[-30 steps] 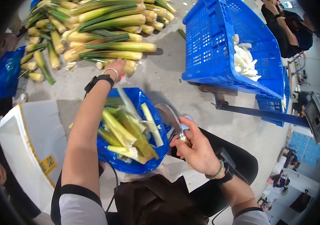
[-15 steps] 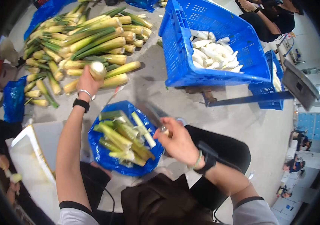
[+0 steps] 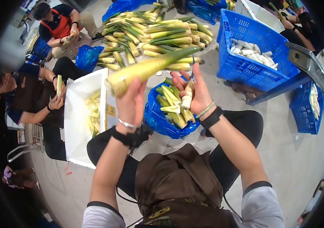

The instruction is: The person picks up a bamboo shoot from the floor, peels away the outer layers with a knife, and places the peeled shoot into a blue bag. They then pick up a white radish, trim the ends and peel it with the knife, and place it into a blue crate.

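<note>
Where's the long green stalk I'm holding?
The long green stalk is raised at centre of the head view, in the left hand, with the blue plastic bag of trimmings below it, tip pointing toward the blue plastic crate.

Grey concrete floor (image 3: 306, 152) under even light. Upper centre: a heap of unpeeled green stalks (image 3: 150, 34) lies directly on the floor, with blue plastic bags (image 3: 87, 57) at its edges. Right: a blue perforated crate (image 3: 241, 70) raised on a dark frame holds peeled white pieces. A metal platform (image 3: 306, 62) stands just beside it, above a second blue crate (image 3: 302, 121). Left: white rectangular bin (image 3: 76, 148), with one seated co-worker (image 3: 21, 95) beside it and another (image 3: 57, 19) farther back.
</note>
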The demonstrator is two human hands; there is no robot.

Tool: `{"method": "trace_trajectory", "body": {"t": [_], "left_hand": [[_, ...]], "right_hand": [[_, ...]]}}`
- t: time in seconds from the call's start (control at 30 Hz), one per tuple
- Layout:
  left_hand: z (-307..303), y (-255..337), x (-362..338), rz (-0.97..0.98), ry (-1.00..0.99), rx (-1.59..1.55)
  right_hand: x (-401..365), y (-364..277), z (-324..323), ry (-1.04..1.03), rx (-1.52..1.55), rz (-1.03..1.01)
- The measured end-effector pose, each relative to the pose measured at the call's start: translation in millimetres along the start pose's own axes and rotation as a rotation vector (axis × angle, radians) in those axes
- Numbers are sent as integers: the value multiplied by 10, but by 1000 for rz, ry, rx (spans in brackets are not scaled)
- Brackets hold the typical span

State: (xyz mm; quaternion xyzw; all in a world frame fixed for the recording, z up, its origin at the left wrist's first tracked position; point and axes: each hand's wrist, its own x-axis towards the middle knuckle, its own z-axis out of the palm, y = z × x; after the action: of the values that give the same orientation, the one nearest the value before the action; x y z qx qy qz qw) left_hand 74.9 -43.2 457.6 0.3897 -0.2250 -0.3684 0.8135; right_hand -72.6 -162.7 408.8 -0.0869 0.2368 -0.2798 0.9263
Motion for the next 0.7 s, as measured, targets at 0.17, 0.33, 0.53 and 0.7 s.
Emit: {"method": "trace_trajectory", "body": {"t": [0.17, 0.33, 0.53, 0.7], "left_hand": [[-214, -13, -838, 352, -251, 739], [-540, 23, -1150, -426, -220, 151], [-651, -272, -943, -949, -383, -405], [-751, -397, -634, -1050, -229, 195]], "right_hand": [[-229, 421, 160, 139, 69, 109], [-296, 502, -67, -60, -66, 318], [-449, 656, -59, 17, -674, 173], [-295, 445, -497, 414, -827, -10]]}}
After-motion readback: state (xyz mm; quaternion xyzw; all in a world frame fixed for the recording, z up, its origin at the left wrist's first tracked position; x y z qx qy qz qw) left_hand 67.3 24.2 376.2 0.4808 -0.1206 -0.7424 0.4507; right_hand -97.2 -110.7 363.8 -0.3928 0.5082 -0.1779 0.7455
